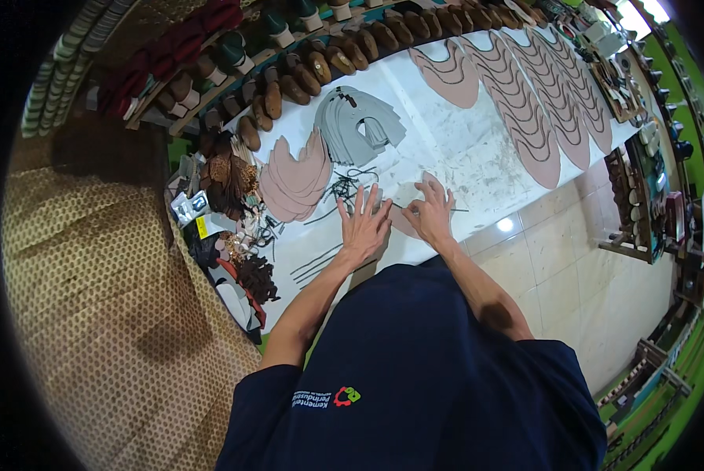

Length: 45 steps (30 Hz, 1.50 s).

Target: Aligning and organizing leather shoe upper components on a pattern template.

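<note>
2 bare hands, backs up, set close together over a white table (489, 206). Item: left hand (365, 224), fingers spread and laid flat, clasping nothing. Item: right hand (433, 213), thumb and forefinger brought together, remaining fingers fanned; whether the tips pinch anything I cannot tell. Item: 1 pink piece (406, 228), lying between and partly under the hands. Item: 1 dark strip (462, 210), crossing the pink piece, its end jutting out past the right hand. Left of the left hand: 1 pink stack (293, 184), fanned out. Just beyond the left hand: 1 tangle of dark strips (342, 188); farther beyond, 1 grey stack (344, 129). On the near left of the left hand: several loose strips (314, 265), laid roughly parallel. Beyond and right of the right hand: 3 long rows of overlapping pink pieces (528, 118), marked with dark curves. Foreseeable faults: the strip could stray off line or pucker if pulled unevenly at the curve; the pink piece could skew if the left hand's pressure slackens; the tangle could snag if a sleeve or finger drags through it.
</note>
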Tool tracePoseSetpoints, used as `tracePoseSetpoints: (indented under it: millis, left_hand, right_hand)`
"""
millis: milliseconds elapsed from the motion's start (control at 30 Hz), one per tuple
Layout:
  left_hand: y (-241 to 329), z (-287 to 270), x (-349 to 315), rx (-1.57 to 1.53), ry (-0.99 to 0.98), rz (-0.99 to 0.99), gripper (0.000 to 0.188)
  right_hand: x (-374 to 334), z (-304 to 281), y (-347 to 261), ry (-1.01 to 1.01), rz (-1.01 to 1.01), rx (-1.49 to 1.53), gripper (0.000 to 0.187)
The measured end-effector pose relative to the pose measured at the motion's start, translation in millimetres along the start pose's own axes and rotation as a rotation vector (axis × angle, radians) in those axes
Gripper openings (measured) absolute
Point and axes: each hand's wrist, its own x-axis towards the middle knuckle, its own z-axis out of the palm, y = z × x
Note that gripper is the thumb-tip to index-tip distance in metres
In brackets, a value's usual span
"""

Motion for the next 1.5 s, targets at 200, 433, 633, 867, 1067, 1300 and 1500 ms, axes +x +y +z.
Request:
tracePoseSetpoints:
  millis: [200,433,633,867,1067,1300,1500]
  left_hand:
    - [6,-1,-2,-0.087,0.045,-0.062,0.053]
    - [9,-3,-4,-0.087,0.031,-0.038,0.051]
    - [7,-1,-3,-0.087,0.008,-0.055,0.050]
    - [8,4,-6,-0.072,0.018,-0.052,0.052]
    - [8,6,-7,-0.139,-0.094,-0.105,0.056]
    - [9,7,-7,-0.162,-0.097,-0.126,0.056]
    - [11,5,-6,-0.164,-0.094,-0.139,0.054]
  right_hand:
    - [0,1,-1,-0.002,0.004,-0.001,0.021]
    - [1,2,1,0.010,0.042,0.054,0.023]
    - [3,1,0,-0.001,0.044,0.063,0.023]
    - [4,0,0,-0.005,0.043,0.082,0.021]
    - [7,2,8,-0.044,-0.001,0.020,0.020]
    - [17,0,5,-0.081,0.077,0.066,0.026]
    - [13,0,4,-0.061,0.096,0.053,0.026]
